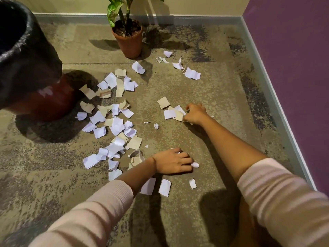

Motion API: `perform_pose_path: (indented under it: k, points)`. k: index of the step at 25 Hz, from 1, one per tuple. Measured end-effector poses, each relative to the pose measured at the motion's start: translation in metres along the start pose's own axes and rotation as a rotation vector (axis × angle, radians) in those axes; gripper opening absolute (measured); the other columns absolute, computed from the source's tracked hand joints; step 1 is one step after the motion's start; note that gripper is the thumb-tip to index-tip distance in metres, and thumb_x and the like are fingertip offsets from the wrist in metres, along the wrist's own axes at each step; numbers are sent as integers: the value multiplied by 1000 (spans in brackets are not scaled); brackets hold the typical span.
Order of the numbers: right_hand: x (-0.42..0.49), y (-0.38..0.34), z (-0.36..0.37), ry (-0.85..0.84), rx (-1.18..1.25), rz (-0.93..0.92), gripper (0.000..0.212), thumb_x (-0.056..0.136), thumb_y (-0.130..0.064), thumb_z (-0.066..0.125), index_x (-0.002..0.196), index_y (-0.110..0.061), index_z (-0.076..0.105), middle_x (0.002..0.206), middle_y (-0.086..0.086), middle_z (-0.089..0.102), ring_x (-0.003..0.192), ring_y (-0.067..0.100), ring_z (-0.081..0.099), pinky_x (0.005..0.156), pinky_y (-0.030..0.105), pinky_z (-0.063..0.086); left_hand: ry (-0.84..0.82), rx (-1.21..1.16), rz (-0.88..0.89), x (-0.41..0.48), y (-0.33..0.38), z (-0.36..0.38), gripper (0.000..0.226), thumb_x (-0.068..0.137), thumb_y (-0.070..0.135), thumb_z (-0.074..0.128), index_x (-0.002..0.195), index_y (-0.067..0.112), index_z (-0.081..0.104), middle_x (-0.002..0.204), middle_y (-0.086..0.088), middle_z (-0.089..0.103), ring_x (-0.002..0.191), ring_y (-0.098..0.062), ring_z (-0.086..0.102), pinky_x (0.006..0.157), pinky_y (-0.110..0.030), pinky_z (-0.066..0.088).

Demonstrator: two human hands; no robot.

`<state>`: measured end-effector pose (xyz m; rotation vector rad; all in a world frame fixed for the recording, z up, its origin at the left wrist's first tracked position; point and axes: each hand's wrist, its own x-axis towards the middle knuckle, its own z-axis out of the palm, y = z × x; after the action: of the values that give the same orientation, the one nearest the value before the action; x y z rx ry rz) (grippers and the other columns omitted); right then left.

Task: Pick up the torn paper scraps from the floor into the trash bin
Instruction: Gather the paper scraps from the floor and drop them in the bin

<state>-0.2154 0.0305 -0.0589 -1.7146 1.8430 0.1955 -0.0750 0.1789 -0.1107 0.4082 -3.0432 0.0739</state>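
The carpeted floor fills most of the frame, bounded by a grey baseboard that runs along the top and down the right side beneath a purple wall. The trash bin, lined with a black bag, looms at the upper left, its dark red base on the carpet. A potted plant stands at top centre.

The torn paper scraps lie mostly in one long band whose axis runs from the bin's base down toward the lower centre, white and tan pieces overlapping, flat or slightly curled, with ragged edges pointing every way. A looser scatter sits at upper centre right of the pot. Bare carpet lies open between the band and the right baseboard, and across the lower part of the frame.

My right hand at centre right is curled over the edge of a small pile of scraps, fingers pinching at it. My left hand at lower centre rests knuckles-up on the floor, fingers bent closed around a small white wad that peeks out at the fingertips. A few single scraps lie just below it.
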Motion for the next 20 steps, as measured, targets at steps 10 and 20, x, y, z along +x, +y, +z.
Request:
perform_pose_path:
  k: [10,20]
  points:
    - [-4,-13,15,-109,-86,-3,33,75,-17,67,105,-4,64,110,20,65,96,35,65,81,41,57,1,-110,-640,-54,-45,-14,27,85,10,50,106,4,65,89,-10,62,76,-28,62,55,-34,52]
    - [1,-36,28,-26,-41,-82,103,66,-39,85,146,-18,23,150,21,17,139,41,20,109,49,30,-7,-522,-1195,-86,-60,-27,17,89,19,59,104,12,57,110,-8,54,98,-32,58,72,-37,47]
